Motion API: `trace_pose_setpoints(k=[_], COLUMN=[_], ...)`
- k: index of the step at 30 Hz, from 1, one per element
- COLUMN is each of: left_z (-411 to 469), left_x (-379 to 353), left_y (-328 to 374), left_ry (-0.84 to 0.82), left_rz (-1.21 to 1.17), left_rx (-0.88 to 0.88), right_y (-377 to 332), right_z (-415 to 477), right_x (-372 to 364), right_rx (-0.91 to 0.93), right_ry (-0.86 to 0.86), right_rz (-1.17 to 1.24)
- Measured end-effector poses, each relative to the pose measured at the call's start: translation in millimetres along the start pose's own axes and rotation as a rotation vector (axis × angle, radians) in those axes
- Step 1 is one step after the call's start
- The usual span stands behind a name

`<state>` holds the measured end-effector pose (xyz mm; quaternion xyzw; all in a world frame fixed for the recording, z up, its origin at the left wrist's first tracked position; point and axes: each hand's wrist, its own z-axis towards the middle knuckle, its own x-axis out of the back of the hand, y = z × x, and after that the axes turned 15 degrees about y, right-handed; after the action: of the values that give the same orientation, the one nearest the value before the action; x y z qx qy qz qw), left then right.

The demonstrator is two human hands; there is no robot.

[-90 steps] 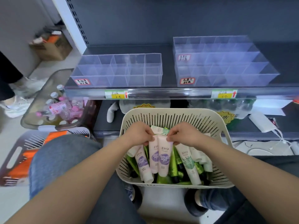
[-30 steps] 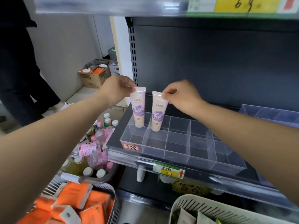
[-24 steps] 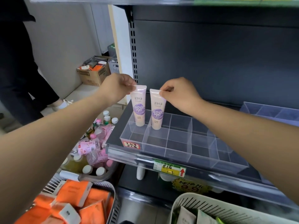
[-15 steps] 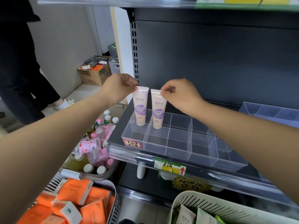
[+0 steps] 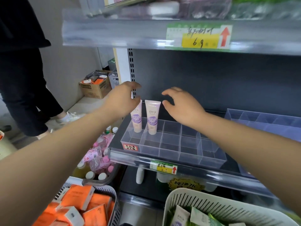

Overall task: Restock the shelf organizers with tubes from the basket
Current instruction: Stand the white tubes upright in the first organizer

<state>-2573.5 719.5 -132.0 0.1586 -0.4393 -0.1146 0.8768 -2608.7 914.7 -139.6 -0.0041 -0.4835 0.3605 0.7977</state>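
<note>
The bare left hand and bare right hand wear nothing. Behind each wrist, the left forearm and right forearm run uncovered to the edge of view. The fingertips are blurred, so nails cannot be made out.

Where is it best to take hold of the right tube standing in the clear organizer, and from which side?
Pinch the right tube by its flat top seal, from above, front and back. It stands upright, cap down in the organizer; walls and the neighbouring tube crowd its lower body.
</note>
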Motion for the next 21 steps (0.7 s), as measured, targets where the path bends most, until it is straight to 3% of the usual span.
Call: trace_pose_setpoints(k=[10, 21], left_z=[-59, -156], left_x=[1, -31], left_y=[80, 137], left_ry=[0.038, -0.067], left_rz=[0.232, 0.144], left_rx=[-0.215, -0.248], right_y=[14, 49], right_z=[-64, -164], right_x=[46, 77], right_rx=[0.065, 0.017], right_ry=[-0.025, -0.089], right_rz=[-0.229, -0.246])
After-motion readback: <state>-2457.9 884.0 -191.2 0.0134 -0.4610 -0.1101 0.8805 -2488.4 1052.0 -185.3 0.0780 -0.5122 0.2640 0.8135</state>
